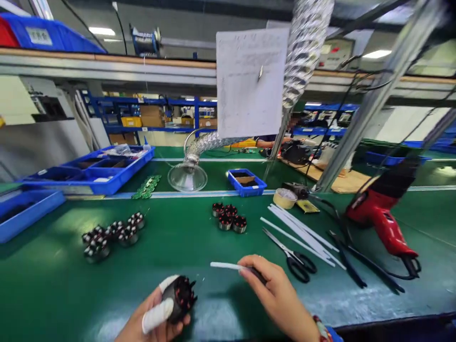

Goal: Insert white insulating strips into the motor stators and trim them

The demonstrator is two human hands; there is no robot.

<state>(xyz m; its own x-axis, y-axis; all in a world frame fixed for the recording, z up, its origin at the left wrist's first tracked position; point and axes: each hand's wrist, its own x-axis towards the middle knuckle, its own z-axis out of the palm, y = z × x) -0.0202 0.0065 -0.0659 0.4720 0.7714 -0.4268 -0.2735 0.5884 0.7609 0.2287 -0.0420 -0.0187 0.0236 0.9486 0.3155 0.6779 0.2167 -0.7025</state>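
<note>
- I see a big green table (171,247) that is smooth and shiny, with light glowing off its front edge.
- My left hand (155,314) has white covers on some fingers. It is curled around a round dark part (174,301) with black and red bits on top, held low, near the front.
- My right hand (278,292) pinches a thin white strip (224,266) that points left, above the table. A dark thing shows in this hand too; I can't tell what it is.
- More round parts sit in two bunches: one with white bits on the left (127,234), one with red bits in the middle (225,221).
- To the right I see black-handled scissors (289,254), loose white strips (302,233), dark pliers (351,267) and a red heat gun (388,232).
- Farther back there is a roll of tape (285,199), a small blue tray (252,191) and a clear cone (187,179) on a silver hose (210,141).
- A big blue tray (119,183) is at the back left, with green boards (147,187) beside it.
- A white paper (251,90) hangs up high.
- Behind, I see blue shelves (197,114), bright ceiling lights (102,31) and another person's arm (265,143).
</note>
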